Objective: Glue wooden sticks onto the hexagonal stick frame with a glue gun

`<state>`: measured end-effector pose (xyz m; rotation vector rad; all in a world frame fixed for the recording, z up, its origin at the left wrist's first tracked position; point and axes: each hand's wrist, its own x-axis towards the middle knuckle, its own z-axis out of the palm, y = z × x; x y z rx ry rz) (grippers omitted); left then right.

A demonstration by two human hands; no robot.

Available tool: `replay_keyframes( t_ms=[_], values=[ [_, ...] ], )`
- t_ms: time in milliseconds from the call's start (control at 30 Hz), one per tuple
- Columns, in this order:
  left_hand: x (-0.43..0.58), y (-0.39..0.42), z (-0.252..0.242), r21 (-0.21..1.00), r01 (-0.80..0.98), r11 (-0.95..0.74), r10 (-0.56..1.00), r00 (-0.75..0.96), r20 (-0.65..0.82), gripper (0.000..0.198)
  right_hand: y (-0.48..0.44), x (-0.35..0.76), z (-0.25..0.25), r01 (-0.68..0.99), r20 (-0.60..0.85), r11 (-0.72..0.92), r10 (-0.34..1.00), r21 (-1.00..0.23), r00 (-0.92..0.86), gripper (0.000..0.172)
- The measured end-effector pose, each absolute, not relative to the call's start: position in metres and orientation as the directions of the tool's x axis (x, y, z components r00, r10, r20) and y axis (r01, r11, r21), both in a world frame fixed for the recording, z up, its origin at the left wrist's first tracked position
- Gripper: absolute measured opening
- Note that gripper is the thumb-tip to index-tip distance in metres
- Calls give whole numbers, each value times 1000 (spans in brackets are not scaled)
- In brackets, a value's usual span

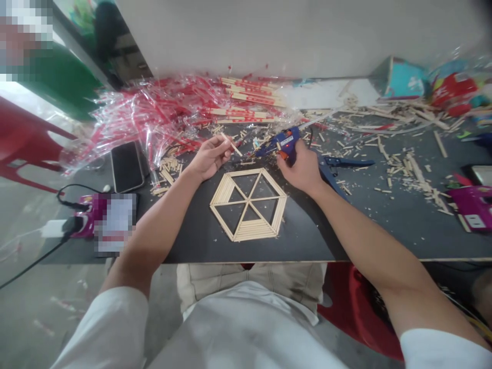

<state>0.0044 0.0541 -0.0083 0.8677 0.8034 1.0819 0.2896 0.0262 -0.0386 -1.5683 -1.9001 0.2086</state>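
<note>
My left hand (209,156) pinches a short wooden stick (232,145) and holds it up above the dark table (307,241). My right hand (302,166) is wrapped round the grip of a blue glue gun (282,141), whose nozzle points left toward the stick's end. Just below both hands lies a flat hexagon of glued sticks (248,204) with spokes from its centre; the lower wedge and the upper-left wedge are filled with sticks.
A heap of red-and-clear wrappers with bamboo chopsticks (184,110) covers the back left. A black phone (126,166) lies at the left, near a plug and cable (73,225). Blue-handled cutters (342,166) lie right of my right hand. Stick offcuts (407,164) litter the right side.
</note>
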Motion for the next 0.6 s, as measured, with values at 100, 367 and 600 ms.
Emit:
replay_keyframes(
  t_ms=[100, 367, 600],
  values=[
    [4, 54, -10, 892, -393, 224, 952, 283, -115, 37, 26, 288, -37, 821, 381, 254, 923, -511, -48, 31],
    [4, 54, -13, 892, -405, 200, 953, 290, -82, 47, 26, 286, -35, 824, 365, 254, 929, -507, -62, 34],
    [6, 54, -11, 905, -373, 207, 955, 276, -105, 43, 27, 285, -36, 827, 343, 242, 937, -508, -63, 32]
  ],
)
